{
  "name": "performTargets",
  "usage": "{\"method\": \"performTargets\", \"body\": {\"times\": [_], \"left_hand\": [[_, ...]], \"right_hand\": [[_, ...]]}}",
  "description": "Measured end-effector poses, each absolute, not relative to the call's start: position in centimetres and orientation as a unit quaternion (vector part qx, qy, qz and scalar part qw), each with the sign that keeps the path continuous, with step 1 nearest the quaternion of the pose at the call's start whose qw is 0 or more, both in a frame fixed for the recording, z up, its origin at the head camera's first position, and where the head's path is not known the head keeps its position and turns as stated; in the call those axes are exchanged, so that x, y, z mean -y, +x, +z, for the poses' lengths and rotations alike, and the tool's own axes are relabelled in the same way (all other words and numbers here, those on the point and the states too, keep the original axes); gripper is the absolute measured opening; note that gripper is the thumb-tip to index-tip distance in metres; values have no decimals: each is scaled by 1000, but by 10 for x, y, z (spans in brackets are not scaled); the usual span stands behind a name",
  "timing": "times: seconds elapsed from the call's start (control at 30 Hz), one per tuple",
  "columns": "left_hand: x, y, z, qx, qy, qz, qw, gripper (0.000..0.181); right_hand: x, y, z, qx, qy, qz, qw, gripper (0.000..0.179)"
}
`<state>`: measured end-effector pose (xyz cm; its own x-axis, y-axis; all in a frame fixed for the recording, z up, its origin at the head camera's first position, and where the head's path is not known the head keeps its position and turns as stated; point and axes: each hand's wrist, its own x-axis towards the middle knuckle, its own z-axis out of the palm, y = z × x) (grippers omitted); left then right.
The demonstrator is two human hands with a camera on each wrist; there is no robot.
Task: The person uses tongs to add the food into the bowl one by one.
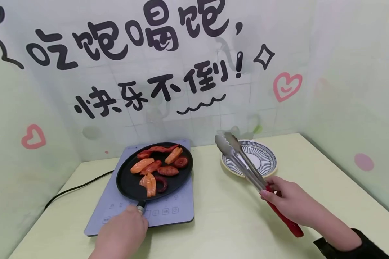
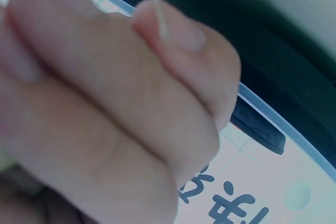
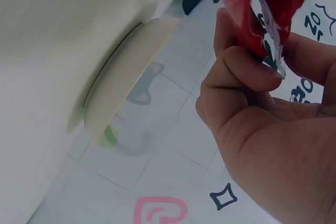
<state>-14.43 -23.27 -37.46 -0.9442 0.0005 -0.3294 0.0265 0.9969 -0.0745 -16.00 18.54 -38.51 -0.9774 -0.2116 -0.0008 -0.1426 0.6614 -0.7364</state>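
My left hand (image 1: 121, 232) grips the handle (image 1: 141, 205) of a black round frying pan (image 1: 127, 181), its fingers curled tightly in the left wrist view. In the pan lie orange salmon slices (image 1: 142, 165), a scored sausage (image 1: 168, 171), a dark curled tentacle piece (image 1: 162, 184) and several other reddish pieces. My right hand (image 1: 293, 199) holds metal tongs (image 1: 253, 176) by their red handles (image 1: 285, 220), thumb and fingers pinching them. The tongs' scalloped tips stand slightly apart with nothing between them. They overlap the left side of a blue-patterned plate (image 1: 266, 158) in the head view.
Under the pan is a flat lavender induction cooktop (image 1: 185, 207) with touch keys along its front. A black cord (image 1: 81, 186) runs from its left side across the pale yellow table (image 1: 214, 223). A wall (image 1: 194, 129) with large black lettering closes off the back.
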Motion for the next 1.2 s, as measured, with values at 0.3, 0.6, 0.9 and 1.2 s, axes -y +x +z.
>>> {"method": "performTargets", "body": {"times": [0.3, 0.6, 0.9, 1.2], "left_hand": [[230, -142, -376, -989, -50, 13, 139, 32], [232, -143, -378, -989, -28, -6, 146, 29], [233, -143, -380, -990, -13, -23, 140, 28], [232, -144, -379, -991, -29, -12, 133, 31]], "right_hand": [[-187, -157, -388, -943, -38, -329, 29, 35], [-182, -157, -390, -954, -32, -295, 43, 83], [-176, -153, -395, -943, -19, -322, 83, 92], [-173, -152, -399, -938, -8, -324, 121, 100]]}}
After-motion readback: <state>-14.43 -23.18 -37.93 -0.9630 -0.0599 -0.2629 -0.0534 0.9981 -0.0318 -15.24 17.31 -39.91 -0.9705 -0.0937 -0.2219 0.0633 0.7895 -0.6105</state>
